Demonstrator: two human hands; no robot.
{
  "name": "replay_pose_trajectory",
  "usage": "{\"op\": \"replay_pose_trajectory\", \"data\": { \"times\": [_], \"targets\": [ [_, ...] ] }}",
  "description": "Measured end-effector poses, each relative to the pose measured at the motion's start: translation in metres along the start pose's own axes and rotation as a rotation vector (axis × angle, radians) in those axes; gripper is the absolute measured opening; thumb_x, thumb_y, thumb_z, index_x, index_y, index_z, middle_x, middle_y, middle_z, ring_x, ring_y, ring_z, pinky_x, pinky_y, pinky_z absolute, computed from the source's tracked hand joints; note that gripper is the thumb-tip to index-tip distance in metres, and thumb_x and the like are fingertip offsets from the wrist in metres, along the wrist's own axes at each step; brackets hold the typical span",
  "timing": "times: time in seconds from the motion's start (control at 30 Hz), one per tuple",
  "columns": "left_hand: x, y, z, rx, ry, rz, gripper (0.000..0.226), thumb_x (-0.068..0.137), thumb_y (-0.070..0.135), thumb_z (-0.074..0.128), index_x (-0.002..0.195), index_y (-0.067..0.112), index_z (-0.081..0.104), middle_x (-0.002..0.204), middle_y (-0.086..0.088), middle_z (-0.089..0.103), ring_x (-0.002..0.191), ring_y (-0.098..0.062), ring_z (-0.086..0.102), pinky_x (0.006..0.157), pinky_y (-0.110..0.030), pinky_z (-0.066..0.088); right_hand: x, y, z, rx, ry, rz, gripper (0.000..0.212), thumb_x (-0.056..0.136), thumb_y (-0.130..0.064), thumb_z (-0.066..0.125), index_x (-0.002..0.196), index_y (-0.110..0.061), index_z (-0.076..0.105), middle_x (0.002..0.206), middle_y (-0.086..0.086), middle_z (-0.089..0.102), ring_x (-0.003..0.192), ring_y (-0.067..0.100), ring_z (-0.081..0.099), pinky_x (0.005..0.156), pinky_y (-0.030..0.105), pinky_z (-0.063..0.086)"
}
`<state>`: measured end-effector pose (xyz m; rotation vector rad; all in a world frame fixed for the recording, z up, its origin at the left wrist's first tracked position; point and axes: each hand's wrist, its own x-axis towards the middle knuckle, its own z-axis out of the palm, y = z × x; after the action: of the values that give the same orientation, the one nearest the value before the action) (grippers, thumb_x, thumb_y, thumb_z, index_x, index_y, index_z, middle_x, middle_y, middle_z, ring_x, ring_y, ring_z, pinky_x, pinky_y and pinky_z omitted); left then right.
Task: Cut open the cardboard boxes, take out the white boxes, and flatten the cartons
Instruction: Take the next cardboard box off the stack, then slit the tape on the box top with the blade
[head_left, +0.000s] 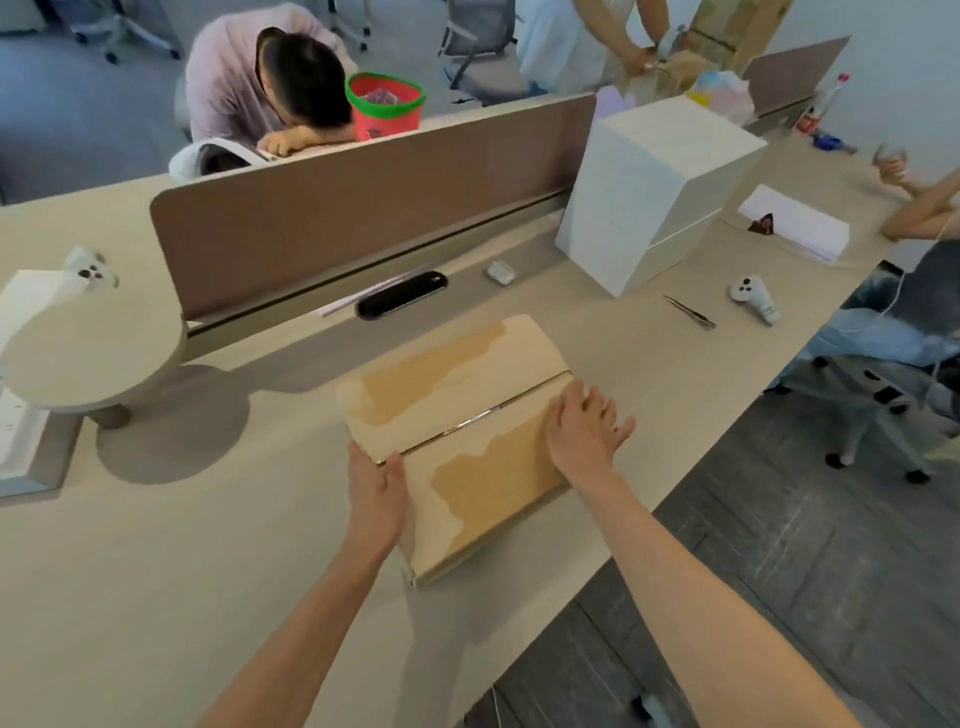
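Observation:
A closed cardboard box (457, 415) lies on the beige table (208, 545) in front of me, its two top flaps meeting at a centre seam with torn tape patches. My left hand (375, 486) grips the box's near left edge at the end of the seam. My right hand (584, 428) rests flat, fingers spread, on the right end of the top. A tall white box (654, 192) stands upright at the back right of the table.
A brown divider panel (363, 208) runs behind the box, with a black case (401, 294) at its foot. Tweezers (690, 312) and a white controller (754, 298) lie to the right. A round side shelf (88, 353) is at left. People sit around the table.

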<state>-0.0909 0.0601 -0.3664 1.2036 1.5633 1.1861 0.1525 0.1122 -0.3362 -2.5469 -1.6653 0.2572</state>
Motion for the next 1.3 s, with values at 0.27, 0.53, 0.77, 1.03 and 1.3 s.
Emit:
{"op": "replay_pose_trajectory", "data": {
  "times": [0.27,0.53,0.77,1.03,1.3],
  "targets": [
    [0.039,0.023,0.070,0.013,-0.010,-0.054,0.049,0.091,0.028,0.042,0.137,0.013,0.041,0.126,-0.001,0.054,0.118,-0.016,0.052,0.105,-0.042,0.042,0.080,0.027,-0.005,0.007,0.151,0.011,0.042,0.103,-0.037,0.027,0.138,-0.017,0.038,0.131,0.019,0.048,0.117,0.036,0.044,0.096,0.048,0.032],
    [0.053,0.041,0.138,0.132,-0.004,-0.224,0.067,0.092,0.045,0.043,0.144,0.007,0.025,0.140,-0.011,0.038,0.132,-0.030,0.039,0.111,-0.049,0.033,0.150,0.068,-0.013,0.025,0.195,-0.068,0.044,0.102,-0.038,0.029,0.140,-0.017,0.038,0.126,0.019,0.051,0.112,0.036,0.047,0.094,0.047,0.033],
    [0.068,0.068,0.198,0.902,0.184,0.040,0.057,0.097,0.021,0.040,0.147,-0.002,0.028,0.158,-0.028,0.010,0.146,-0.044,0.010,0.117,-0.051,0.011,0.184,0.100,-0.027,0.130,0.081,-0.286,0.043,0.102,-0.042,0.032,0.134,-0.014,0.041,0.125,0.013,0.050,0.113,0.033,0.048,0.090,0.046,0.036],
    [0.140,0.139,0.345,0.135,0.015,-0.066,0.037,0.101,0.014,0.044,0.134,0.026,0.054,0.141,0.010,0.051,0.134,-0.005,0.041,0.118,-0.033,0.027,0.303,0.201,-0.022,0.618,-0.107,-0.172,0.037,0.101,-0.033,0.039,0.130,-0.016,0.055,0.122,0.005,0.057,0.112,0.022,0.055,0.088,0.029,0.038],
    [0.161,0.133,0.376,0.046,0.228,-0.051,0.041,0.088,0.013,0.048,0.126,0.019,0.061,0.128,0.011,0.062,0.123,-0.002,0.052,0.109,-0.029,0.038,0.459,0.274,0.015,0.149,-0.113,-0.055,0.043,0.093,-0.026,0.059,0.132,-0.011,0.051,0.135,0.018,0.044,0.126,0.037,0.039,0.098,0.046,0.037]
  ]
}}
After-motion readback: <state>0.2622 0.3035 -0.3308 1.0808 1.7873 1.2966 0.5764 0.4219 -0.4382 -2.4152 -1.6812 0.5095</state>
